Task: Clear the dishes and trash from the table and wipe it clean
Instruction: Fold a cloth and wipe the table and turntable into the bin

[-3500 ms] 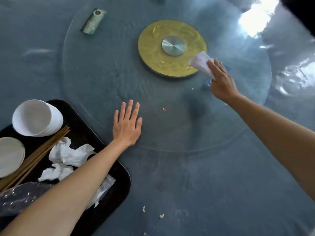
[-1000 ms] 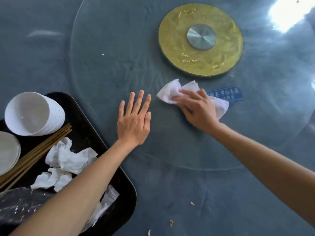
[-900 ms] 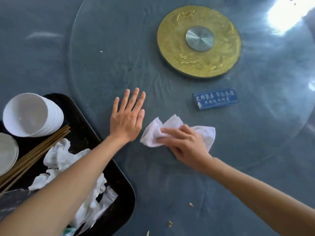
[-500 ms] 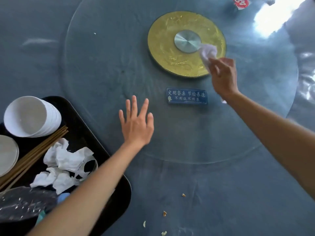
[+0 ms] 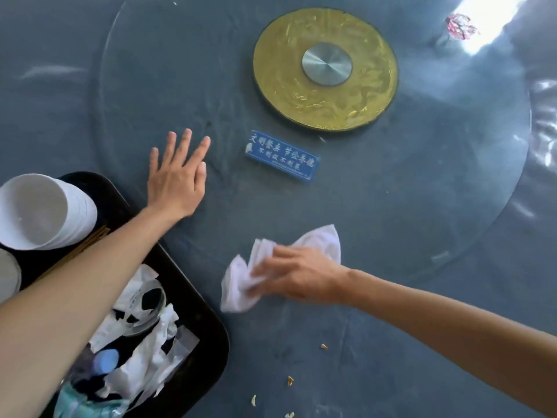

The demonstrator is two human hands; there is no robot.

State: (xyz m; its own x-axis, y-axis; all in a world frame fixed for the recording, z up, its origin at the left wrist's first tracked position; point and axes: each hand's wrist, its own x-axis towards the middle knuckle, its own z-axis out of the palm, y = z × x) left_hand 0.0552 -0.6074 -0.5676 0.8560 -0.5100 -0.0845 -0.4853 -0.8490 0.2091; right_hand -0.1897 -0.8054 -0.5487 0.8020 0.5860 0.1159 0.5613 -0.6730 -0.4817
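My right hand holds a bunched white cloth against the dark blue table at the near edge of the glass turntable; the hand is motion-blurred. My left hand lies flat on the turntable's near left part, fingers spread. A black tray at the lower left carries stacked white bowls, chopsticks, and crumpled tissues and plastic wrappers; my left forearm hides part of it. Small food crumbs lie on the table in front of the cloth.
A gold disc with a metal hub marks the turntable's centre. A blue sign with white writing lies on the glass just before it. A red-and-white item sits in glare at the far right. A white plate edge shows at the tray's left.
My right hand has swept the cloth from the gold disc back to the turntable's near edge. My left hand stays flat on the glass; the blue sign has shifted slightly right.
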